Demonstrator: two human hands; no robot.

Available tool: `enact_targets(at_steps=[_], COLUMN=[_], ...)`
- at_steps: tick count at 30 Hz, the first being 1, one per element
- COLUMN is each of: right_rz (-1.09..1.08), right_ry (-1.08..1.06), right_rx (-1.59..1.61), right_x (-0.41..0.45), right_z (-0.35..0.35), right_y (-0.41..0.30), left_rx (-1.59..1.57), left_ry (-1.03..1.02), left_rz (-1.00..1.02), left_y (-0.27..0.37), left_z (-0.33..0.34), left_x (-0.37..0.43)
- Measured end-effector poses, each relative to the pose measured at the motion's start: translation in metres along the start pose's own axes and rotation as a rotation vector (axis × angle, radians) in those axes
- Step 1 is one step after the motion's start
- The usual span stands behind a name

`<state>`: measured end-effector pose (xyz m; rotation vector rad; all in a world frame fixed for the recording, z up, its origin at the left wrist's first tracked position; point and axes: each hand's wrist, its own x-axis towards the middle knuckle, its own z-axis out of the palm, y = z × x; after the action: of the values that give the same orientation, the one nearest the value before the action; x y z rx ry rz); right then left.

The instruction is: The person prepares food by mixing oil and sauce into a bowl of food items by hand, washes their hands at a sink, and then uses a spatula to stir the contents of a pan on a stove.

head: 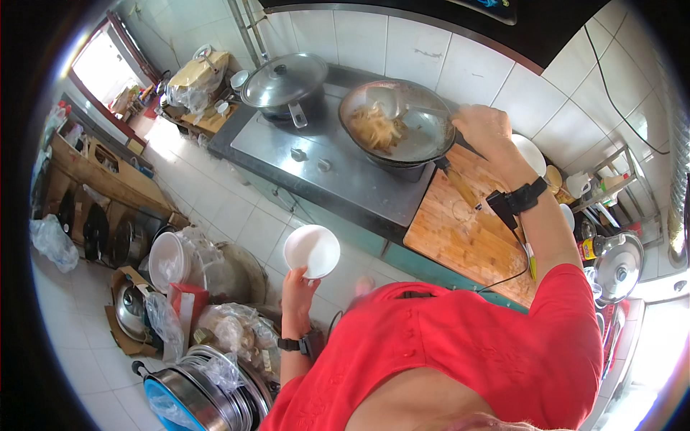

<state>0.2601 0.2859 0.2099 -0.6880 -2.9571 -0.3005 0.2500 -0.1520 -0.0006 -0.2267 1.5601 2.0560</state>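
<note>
My right hand point(484, 127) grips the handle of a metal cooking spatula point(389, 102), whose blade is in a wok point(428, 141) on the stove. The blade touches a heap of pale brown food strips point(377, 128) on the wok's left side; what the food is, I cannot tell. The wok's wooden handle point(461, 186) points towards the cutting board, with no hand on it. In my left hand point(301, 288) is a white bowl point(312, 250), held by its rim over the floor in front of the stove. Its visible inside shows no food.
Left of the wok, a lidded pot point(285, 83) stands on the gas stove point(323, 156). A wooden cutting board point(469, 231) lies to the right, a pot lid point(620, 268) beyond it. Stacked metal basins point(207, 396) and a lidded white bucket point(170, 261) are on the floor at left.
</note>
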Motion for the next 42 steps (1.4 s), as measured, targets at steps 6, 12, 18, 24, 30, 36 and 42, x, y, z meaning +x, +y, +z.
enact_targets(at_steps=[6, 12, 18, 24, 30, 36, 42], right_rz=[-0.064, -0.018, -0.015, -0.065, 0.051, -0.076, -0.063], right_ry=[-0.011, -0.08, 0.232, -0.039, 0.263, 0.043, 0.054], right_rx=[0.099, -0.071, -0.133, -0.138, -0.145, -0.047, -0.312], right_x=[0.002, 0.011, 0.007, 0.001, 0.032, 0.037, 0.053], right_z=[0.017, 0.032, 0.022, 0.019, 0.056, 0.026, 0.006], right_y=[-0.002, 0.015, 0.038, 0.03, 0.037, 0.018, 0.061], left_rx=[-0.03, -0.015, -0.016, -0.016, 0.01, -0.133, -0.115], left_ry=[-0.05, -0.024, -0.003, 0.006, -0.066, 0.039, 0.04], left_rz=[-0.001, -0.004, -0.006, 0.007, 0.039, -0.061, -0.08], left_y=[0.001, -0.004, -0.015, -0.01, -0.008, -0.024, -0.008], left_z=[0.012, 0.009, -0.001, 0.005, 0.01, -0.009, 0.0], left_x=[-0.003, 0.002, 0.006, 0.003, 0.003, 0.015, 0.005])
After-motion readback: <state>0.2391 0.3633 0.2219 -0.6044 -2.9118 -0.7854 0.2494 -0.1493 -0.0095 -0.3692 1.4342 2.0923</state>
